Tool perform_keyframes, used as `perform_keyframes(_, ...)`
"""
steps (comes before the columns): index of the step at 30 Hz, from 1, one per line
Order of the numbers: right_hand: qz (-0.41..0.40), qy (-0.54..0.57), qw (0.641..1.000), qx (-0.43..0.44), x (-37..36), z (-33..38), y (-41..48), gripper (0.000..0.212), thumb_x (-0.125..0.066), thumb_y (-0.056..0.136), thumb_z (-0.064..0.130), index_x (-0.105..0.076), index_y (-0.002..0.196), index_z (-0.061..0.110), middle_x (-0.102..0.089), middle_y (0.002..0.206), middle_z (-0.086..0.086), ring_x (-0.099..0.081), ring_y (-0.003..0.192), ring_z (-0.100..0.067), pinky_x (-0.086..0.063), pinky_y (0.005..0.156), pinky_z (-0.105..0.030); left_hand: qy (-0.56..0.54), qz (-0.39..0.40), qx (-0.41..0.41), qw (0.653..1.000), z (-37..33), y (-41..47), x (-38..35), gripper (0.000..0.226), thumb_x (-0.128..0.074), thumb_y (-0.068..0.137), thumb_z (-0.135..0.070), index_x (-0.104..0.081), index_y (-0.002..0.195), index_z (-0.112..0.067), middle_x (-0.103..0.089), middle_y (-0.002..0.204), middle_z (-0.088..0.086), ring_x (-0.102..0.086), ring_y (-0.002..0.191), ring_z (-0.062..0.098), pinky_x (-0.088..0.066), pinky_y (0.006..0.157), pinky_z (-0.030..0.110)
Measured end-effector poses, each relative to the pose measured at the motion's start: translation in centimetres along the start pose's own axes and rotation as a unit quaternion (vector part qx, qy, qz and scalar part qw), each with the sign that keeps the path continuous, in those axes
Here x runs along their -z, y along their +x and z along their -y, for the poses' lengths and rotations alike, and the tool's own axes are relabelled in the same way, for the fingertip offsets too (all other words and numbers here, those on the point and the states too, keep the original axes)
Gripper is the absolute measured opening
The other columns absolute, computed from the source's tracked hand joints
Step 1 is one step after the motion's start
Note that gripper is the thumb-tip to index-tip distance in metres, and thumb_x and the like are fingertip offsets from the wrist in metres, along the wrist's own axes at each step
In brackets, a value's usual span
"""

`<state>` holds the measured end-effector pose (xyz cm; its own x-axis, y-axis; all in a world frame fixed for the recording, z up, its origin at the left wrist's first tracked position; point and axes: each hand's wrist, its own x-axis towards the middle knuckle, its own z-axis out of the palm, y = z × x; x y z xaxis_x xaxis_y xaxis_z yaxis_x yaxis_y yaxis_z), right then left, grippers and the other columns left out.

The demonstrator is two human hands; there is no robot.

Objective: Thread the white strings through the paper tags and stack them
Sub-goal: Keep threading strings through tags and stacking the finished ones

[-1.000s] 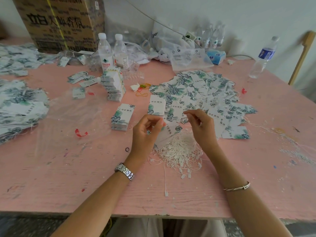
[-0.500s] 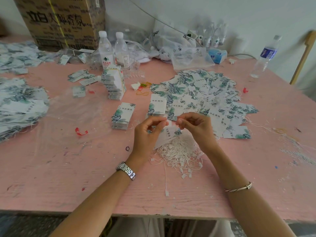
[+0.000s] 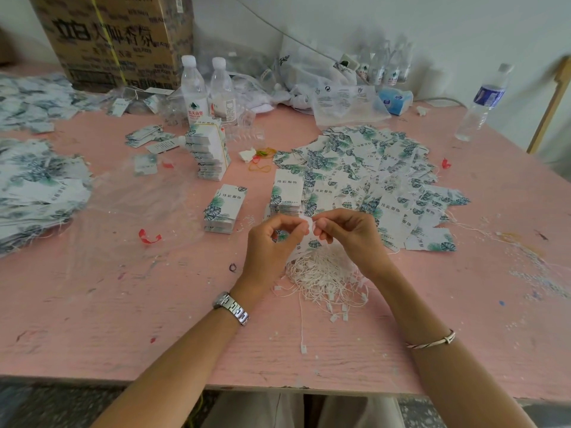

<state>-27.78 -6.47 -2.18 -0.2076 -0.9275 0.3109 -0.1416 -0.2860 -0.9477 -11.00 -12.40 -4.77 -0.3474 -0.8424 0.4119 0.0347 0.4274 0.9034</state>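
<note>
on the tags (image 3: 289, 189), chinese lettering

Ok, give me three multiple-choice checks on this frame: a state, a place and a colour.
1. The left hand and right hand:
A. lie flat and open
B. pinch one paper tag between them
C. hang at the person's sides

2. The white strings lie:
A. on the table, close under the hands
B. at the far left edge
C. on the floor

3. The table top is:
A. green
B. pink
C. black

Answers: 1 B, both hands curl onto the tag; 2 A, the pile sits by the wrists; 3 B, bare pink board all round.
</note>
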Motion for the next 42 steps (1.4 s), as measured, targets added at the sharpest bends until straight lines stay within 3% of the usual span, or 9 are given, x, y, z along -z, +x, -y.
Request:
perform_keyframes(4, 0.002, -0.012, 1.0, -0.001, 0.06, -0.05, -0.03, 0.014, -0.068, 0.085, 0.016, -0.073, 0.091, 0.004, -0.07, 0.072, -0.004, -0.059, 0.064, -0.013, -0.046, 0.06, -0.022, 0.001, 0.01, -0.005, 1.0, -0.09, -0.07, -0.07, 0.008, -0.076, 0.088, -0.016, -0.075, 0.092, -0.023, -0.074, 0.083, -0.016, -0.064, 0.08, -0.002, -0.04, 0.071, 0.007)
perform_keyframes(10, 0.019, -0.032, 0.999, 0.003, -0.05, -0.15, -0.13, 0.007, -0.066, 0.091, 0.003, -0.071, 0.089, 0.006, -0.07, 0.071, 0.005, -0.061, 0.067, -0.004, -0.049, 0.067, -0.018, 0.004, 0.019, -0.012, 1.0, -0.22, -0.14, 0.0, 0.006, -0.075, 0.089, -0.018, -0.075, 0.092, -0.024, -0.074, 0.085, -0.016, -0.064, 0.079, -0.002, -0.039, 0.07, 0.007)
perform_keyframes(15, 0.001, -0.024, 1.0, 0.0, -0.17, 0.11, -0.07, 0.006, -0.065, 0.091, 0.006, -0.07, 0.091, 0.003, -0.067, 0.076, -0.006, -0.059, 0.071, -0.011, -0.048, 0.07, -0.024, 0.004, 0.015, -0.006, 1.0, -0.15, -0.08, -0.09, 0.006, -0.075, 0.089, -0.018, -0.075, 0.092, -0.022, -0.075, 0.086, -0.015, -0.064, 0.08, -0.003, -0.039, 0.071, 0.007)
perform_keyframes(23, 0.003, -0.037, 0.999, 0.022, -0.58, 0.02, -0.23, 0.02, -0.066, 0.088, 0.017, -0.068, 0.094, -0.002, -0.07, 0.084, -0.022, -0.063, 0.08, -0.047, -0.05, 0.081, -0.06, 0.011, 0.019, -0.023, 1.0, -0.22, -0.06, -0.15, 0.005, -0.075, 0.09, -0.018, -0.075, 0.092, -0.022, -0.073, 0.083, -0.02, -0.063, 0.078, -0.004, -0.039, 0.07, 0.005)
perform_keyframes(25, 0.003, -0.038, 0.999, 0.021, -0.57, -0.04, -0.23, 0.019, -0.067, 0.087, 0.018, -0.069, 0.092, 0.0, -0.071, 0.083, -0.018, -0.061, 0.079, -0.048, -0.051, 0.078, -0.058, 0.015, 0.021, -0.028, 0.999, -0.22, -0.07, -0.17, 0.005, -0.074, 0.09, -0.017, -0.074, 0.092, -0.021, -0.072, 0.082, -0.021, -0.063, 0.077, -0.004, -0.039, 0.069, 0.005)
perform_keyframes(29, 0.02, -0.033, 0.999, 0.013, -0.49, -0.03, -0.29, 0.014, -0.066, 0.087, 0.019, -0.069, 0.09, 0.005, -0.072, 0.074, 0.003, -0.062, 0.072, -0.019, -0.05, 0.069, -0.027, 0.025, 0.039, -0.018, 0.999, -0.15, -0.06, -0.13, 0.006, -0.073, 0.091, -0.018, -0.075, 0.094, -0.014, -0.073, 0.084, -0.012, -0.062, 0.078, -0.003, -0.039, 0.069, 0.006)
perform_keyframes(33, 0.033, -0.039, 0.999, 0.015, -0.33, -0.04, -0.32, 0.014, -0.066, 0.088, 0.014, -0.071, 0.092, 0.0, -0.071, 0.071, 0.003, -0.062, 0.066, -0.01, -0.049, 0.064, -0.02, 0.028, 0.055, 0.0, 0.998, -0.25, -0.11, -0.04, 0.006, -0.073, 0.091, -0.016, -0.075, 0.094, -0.011, -0.074, 0.084, -0.006, -0.061, 0.079, -0.001, -0.038, 0.07, 0.007)
perform_keyframes(36, 0.036, -0.06, 0.997, 0.017, -0.31, -0.1, -0.32, 0.014, -0.068, 0.087, 0.012, -0.072, 0.091, 0.0, -0.071, 0.072, 0.002, -0.063, 0.064, -0.008, -0.049, 0.063, -0.019, 0.032, 0.06, 0.004, 0.998, -0.34, -0.13, 0.07, 0.005, -0.075, 0.089, -0.012, -0.075, 0.092, -0.008, -0.073, 0.084, -0.001, -0.063, 0.081, 0.005, -0.04, 0.074, 0.009)
perform_keyframes(42, 0.032, -0.087, 0.995, 0.038, -0.4, -0.14, -0.46, 0.018, -0.07, 0.084, 0.017, -0.074, 0.089, 0.001, -0.069, 0.073, -0.022, -0.06, 0.064, -0.028, -0.049, 0.062, -0.036, 0.047, 0.062, -0.012, 0.997, -0.33, -0.3, 0.33, 0.004, -0.076, 0.086, -0.008, -0.074, 0.088, -0.005, -0.073, 0.082, 0.0, -0.064, 0.08, 0.01, -0.046, 0.078, 0.014)
